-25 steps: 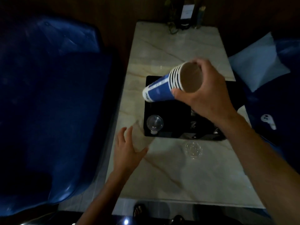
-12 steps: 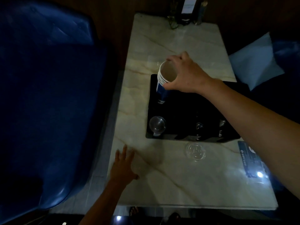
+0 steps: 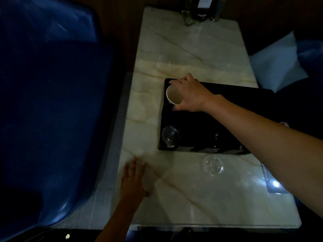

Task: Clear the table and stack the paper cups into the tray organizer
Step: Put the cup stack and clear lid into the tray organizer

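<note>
A stack of blue paper cups (image 3: pixel 173 95) stands upright in the far left corner of the black tray organizer (image 3: pixel 206 126), sunk so that mostly the white rim and pale inside show. My right hand (image 3: pixel 189 95) is wrapped around the rim of the stack. My left hand (image 3: pixel 133 177) lies flat on the marble table (image 3: pixel 183 55) near its left edge, fingers spread, holding nothing. A clear domed lid (image 3: pixel 170 137) sits in the tray's near left slot.
A clear flat lid (image 3: pixel 212 165) lies on the table just in front of the tray. A blue seat (image 3: pixel 49 105) fills the left side. Dark bottles and a stand (image 3: pixel 202 9) sit at the table's far end. A blue card (image 3: pixel 272 182) lies near the right edge.
My right hand has turned the cup stack upright and lowered it deep into the tray's far left corner. My left hand has slid back toward me along the table's left edge.
</note>
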The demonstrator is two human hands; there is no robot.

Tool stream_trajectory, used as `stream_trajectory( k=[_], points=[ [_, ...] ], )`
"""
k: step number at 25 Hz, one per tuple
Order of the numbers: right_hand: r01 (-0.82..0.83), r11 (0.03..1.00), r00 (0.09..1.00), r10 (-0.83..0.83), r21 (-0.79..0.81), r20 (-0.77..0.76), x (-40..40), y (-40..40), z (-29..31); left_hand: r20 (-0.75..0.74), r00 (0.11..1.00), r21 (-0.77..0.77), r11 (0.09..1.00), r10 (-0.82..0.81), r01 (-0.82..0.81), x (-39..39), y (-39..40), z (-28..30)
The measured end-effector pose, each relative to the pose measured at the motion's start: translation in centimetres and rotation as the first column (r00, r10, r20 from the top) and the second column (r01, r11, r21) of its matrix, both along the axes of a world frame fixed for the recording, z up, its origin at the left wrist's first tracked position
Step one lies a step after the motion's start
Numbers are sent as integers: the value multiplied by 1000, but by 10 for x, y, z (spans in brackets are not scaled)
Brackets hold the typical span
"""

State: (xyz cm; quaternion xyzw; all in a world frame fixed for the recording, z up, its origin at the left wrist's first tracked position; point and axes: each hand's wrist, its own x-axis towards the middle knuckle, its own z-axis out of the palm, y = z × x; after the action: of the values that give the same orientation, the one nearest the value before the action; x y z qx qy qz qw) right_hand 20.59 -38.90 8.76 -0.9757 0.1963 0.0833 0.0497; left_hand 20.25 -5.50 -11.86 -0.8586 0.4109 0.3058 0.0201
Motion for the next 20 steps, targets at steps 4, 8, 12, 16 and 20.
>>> stream_trajectory(
  k=[4, 8, 12, 16, 20],
  points=[
    [11, 1000, 998, -12, -19, -69, 2, -2, -11, -46, 997, -5, 998, 56, -56, 0, 2, -2],
    [-1, 998, 997, -4, -65, -74, 2, 1, -6, -51, 997, -12, 998, 54, -54, 1, 1, -5],
    [72, 997, 997, -71, -35, 17, -15, 8, 19, -40, 999, 8, 1000, 22, -22, 0, 0, -5],
    [245, 947, 767, -320, 207, 556, -93, 25, 36, -37, 998, -21, 998, 51, -52, 0, -1, -1],
    [402, 857, 389, -478, 322, 788, -206, 69, 5, -38, 998, -11, 999, 46, -46, 0, -2, -1]
  ],
)
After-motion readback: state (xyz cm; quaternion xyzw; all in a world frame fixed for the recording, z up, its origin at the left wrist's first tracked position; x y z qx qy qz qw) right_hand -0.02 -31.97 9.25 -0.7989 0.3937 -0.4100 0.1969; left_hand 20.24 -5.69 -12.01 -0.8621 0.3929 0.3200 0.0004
